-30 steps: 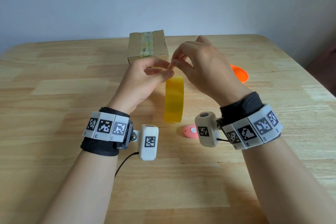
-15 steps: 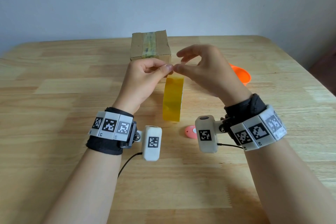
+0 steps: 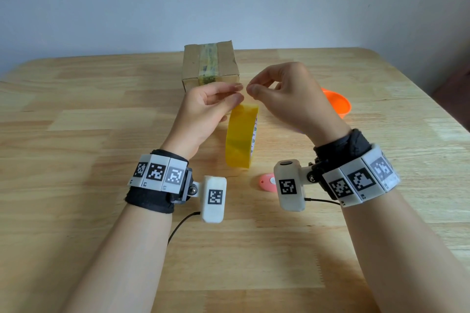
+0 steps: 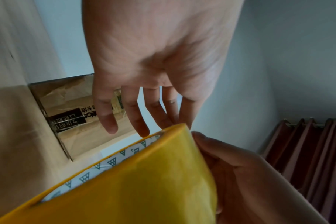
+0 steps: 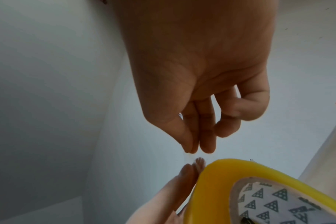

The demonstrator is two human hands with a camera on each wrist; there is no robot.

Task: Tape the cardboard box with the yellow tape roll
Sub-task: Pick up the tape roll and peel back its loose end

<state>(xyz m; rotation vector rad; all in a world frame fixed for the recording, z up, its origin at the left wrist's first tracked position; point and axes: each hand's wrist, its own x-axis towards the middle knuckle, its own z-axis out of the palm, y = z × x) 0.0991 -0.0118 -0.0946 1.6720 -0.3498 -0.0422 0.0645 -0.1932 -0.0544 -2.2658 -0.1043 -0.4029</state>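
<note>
Fingers (image 3: 229,87) of the left hand (image 3: 201,114) pinch the light-looking, stiff yellow tape roll (image 3: 240,140) upright above the counter (image 3: 76,185), cardboard box (image 3: 193,63) at 12 o'clock; whether the right hand (image 3: 292,99) has its clingy free end, the part to pull, I cannot tell.

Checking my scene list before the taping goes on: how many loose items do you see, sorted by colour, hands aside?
Brown: 1, the cardboard box
Yellow: 1, the tape roll, pinched at its top by the left hand
Orange: 1, the bowl
Pink: 1, a small oval object
Total: 4
</note>
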